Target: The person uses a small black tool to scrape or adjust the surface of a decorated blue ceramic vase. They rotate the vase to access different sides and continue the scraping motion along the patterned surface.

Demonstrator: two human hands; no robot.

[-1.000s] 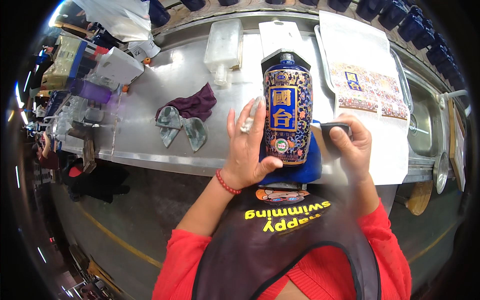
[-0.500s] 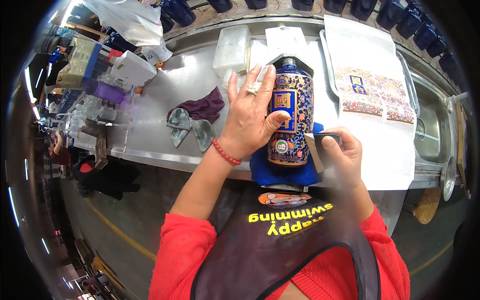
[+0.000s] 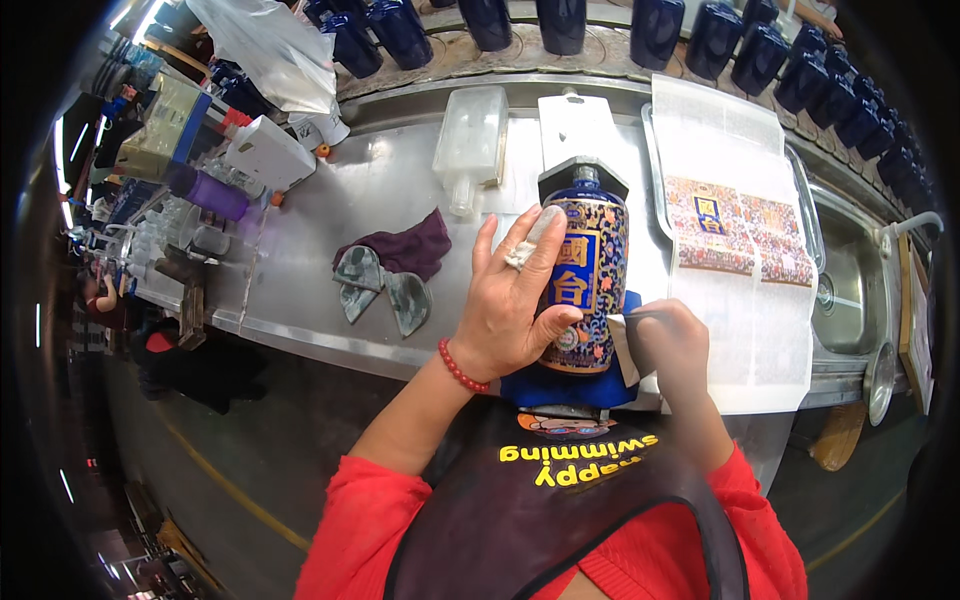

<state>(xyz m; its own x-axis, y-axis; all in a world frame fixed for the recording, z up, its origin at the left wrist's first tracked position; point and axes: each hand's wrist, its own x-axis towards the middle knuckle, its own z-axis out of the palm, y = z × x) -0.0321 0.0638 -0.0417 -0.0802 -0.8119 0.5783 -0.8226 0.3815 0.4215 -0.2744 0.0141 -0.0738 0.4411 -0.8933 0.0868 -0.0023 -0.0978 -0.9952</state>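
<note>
A dark blue bottle (image 3: 612,260) with a gold, flowered label lies on its back, neck pointing away from me, on a blue padded support (image 3: 560,390). Its neck rests in a dark angular holder (image 3: 555,183). Spread over its left side is my left hand (image 3: 505,315), thumb and forefinger touching the label, other fingers stretched out; whitish wrapping covers part of one finger. My right hand (image 3: 680,345), somewhat blurred, grips a flat scraper (image 3: 624,350) with a pale blade and dark upper part. The blade is against the bottle's lower right side.
Right of the bottle, printed label sheets (image 3: 735,225) lie on white paper (image 3: 735,345), before a steel sink (image 3: 845,285). Left are a purple cloth (image 3: 425,245), camouflage-patterned fabric pieces (image 3: 372,285) and a clear empty bottle (image 3: 470,135). Several blue bottles (image 3: 655,32) line the back.
The whole scene sits lower in the picture, as the view has tilted. My left hand still rests on the bottle; the scraper remains at its lower right side.
</note>
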